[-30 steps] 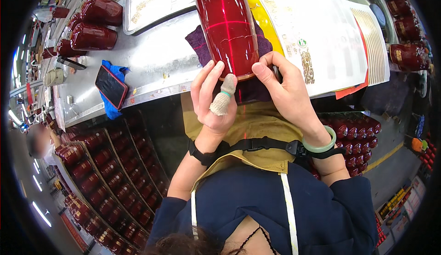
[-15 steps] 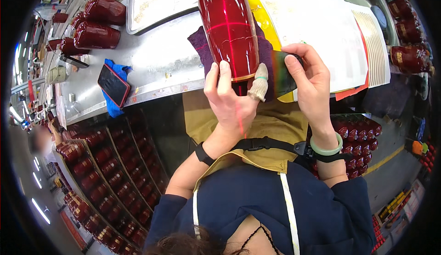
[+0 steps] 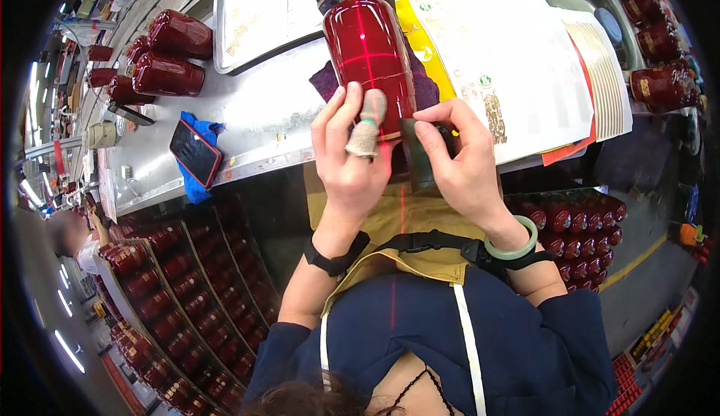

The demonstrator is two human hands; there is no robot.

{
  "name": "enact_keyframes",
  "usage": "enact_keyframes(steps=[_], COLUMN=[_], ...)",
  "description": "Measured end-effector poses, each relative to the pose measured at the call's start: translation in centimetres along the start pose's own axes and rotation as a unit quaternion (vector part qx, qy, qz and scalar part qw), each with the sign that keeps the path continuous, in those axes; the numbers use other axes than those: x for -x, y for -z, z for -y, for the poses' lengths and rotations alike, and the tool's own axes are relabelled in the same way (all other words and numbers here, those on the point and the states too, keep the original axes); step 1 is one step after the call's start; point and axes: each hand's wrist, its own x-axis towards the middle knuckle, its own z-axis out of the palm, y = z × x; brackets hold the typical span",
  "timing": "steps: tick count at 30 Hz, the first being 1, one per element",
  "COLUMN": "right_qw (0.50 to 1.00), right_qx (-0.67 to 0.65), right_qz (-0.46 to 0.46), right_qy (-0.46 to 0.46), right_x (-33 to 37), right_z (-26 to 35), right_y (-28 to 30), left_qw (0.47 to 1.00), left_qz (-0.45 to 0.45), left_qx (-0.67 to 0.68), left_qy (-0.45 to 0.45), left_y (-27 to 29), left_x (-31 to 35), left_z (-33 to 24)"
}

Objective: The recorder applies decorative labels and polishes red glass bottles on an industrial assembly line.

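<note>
Red bottle (image 3: 379, 37) is lying on the purple cloth (image 3: 426, 90), neck to 12 o'clock, with both grips down at its 6 o'clock end. Right hand (image 3: 466, 168) has a dark flat piece (image 3: 420, 162) pinched between thumb and fingers, just by the glass at about 5 o'clock; can't tell if it's touching. Left hand (image 3: 349, 172) has its fingers, plus a thumb in a cloth cover (image 3: 365, 137), laid over the glass; can't tell if anything's pinched underneath. I'd keep those left fingers light but steady so the bottle doesn't roll, hold the flat piece's edge even, and check straightness by the crossed red light lines (image 3: 367, 56). Further out: tray (image 3: 218, 33) at 10, phone (image 3: 196, 148) on a blue cloth (image 3: 196, 191) at 8, white sheets (image 3: 529, 75) at 3.
</note>
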Motion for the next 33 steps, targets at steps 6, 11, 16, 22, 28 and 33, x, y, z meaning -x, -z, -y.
enact_keyframes(steps=[6, 11, 16, 22, 28, 33], right_qw=[1.0, 0.999, 0.999, 1.0, 0.999, 1.0], right_qx=[0.0, -0.036, -0.026, -0.015, -0.023, 0.001], right_qz=[-0.014, -0.003, -0.015, -0.015, -0.019, -0.011], right_qy=[-0.02, -0.023, -0.03, -0.019, -0.023, -0.011], right_x=[0.3, 0.5, 0.5, 0.5, 0.3, 0.2], right_z=[-0.9, -0.2, -0.5, -0.7, -0.9, -0.7], right_y=[0.4, -0.3, 0.0, 0.2, 0.2, 0.3], left_qw=[0.986, 0.998, 0.981, 0.997, 0.98, 1.0], left_qz=[-0.004, 0.042, -0.022, 0.001, -0.009, 0.003], left_qx=[0.121, 0.012, 0.155, 0.065, 0.144, 0.017], left_qy=[0.114, -0.037, 0.112, -0.032, 0.134, -0.005], left_y=[0.1, -0.4, -0.2, -0.5, -0.6, 0.0], left_x=[2.0, -0.7, 2.3, 0.2, 3.2, 0.4], left_z=[0.6, -0.5, 1.1, -0.6, 1.0, -0.8])
